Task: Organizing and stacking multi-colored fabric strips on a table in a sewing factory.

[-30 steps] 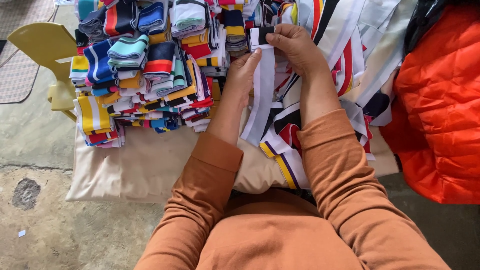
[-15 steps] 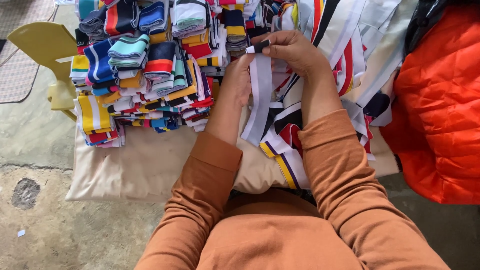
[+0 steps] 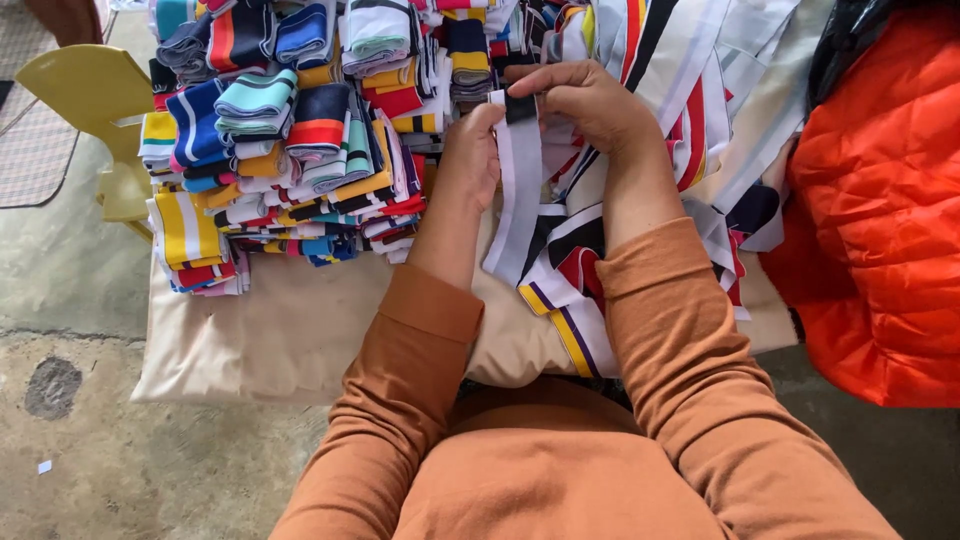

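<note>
White strip (image 3: 520, 190) in 2 hands, beige table cloth (image 3: 270, 330), concrete floor (image 3: 120, 470)

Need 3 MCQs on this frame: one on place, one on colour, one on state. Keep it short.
1. Where is the folded pile?
A. on the person's left side
B. on the orange jacket
C. on the floor

2. What colour is the jacket at the right?
A. blue
B. orange
C. green

3. How is the white strip held?
A. lying loose, untouched
B. by the left hand only
C. by both hands at its top, the rest hanging down

Answers:
1 A: the pile sits left of the left hand, on the tan cloth.
2 B: the padded jacket is bright orange.
3 C: the left hand and right hand both pinch the strip's upper end by its black band.
</note>
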